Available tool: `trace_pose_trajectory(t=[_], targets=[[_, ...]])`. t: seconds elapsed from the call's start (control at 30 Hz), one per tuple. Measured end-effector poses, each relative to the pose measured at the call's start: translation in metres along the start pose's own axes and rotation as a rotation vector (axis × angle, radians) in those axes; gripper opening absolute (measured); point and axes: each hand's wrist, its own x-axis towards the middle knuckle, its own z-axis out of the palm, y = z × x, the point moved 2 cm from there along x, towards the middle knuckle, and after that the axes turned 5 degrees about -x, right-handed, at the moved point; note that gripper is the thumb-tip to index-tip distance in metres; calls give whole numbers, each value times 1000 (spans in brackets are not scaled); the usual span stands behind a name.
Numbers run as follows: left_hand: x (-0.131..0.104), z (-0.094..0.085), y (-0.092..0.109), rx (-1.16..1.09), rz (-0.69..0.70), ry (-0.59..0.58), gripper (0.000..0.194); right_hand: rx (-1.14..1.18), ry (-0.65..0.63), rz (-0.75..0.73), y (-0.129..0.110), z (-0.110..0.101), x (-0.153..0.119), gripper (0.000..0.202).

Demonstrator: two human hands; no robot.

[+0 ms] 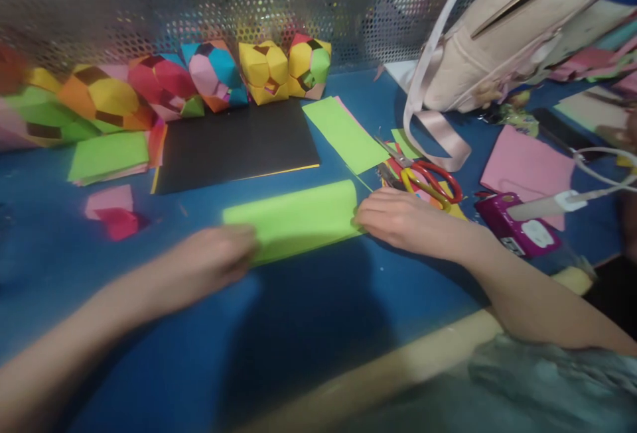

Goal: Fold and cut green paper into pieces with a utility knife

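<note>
A: What's biggest here?
B: The blue table [308, 327], with a beige bag [522, 28] at its far right corner.
A: And in the middle?
B: A black sheet [239, 141], with a row of paper balls [209, 75] behind it.
A: The hands?
B: Both press flat on 1 folded green paper [298, 219] lying near the table's centre. The left hand [213, 262] covers its left end, blurred; the right hand [398, 217] pins its right edge, fingers extended.
A: Smaller things?
B: Red scissors [423, 178] just beyond the right hand.
</note>
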Motion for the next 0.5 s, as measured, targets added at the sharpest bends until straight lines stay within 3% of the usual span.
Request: trace_pose_trajectory(t=[0.17,0.5], targets=[[2,5,-8,60,-51,-11,22,31,-28,-3,2,-2,-1,35],[4,3,-13,11,-14,15,20,77,-72,27,4,-1,-3,32]])
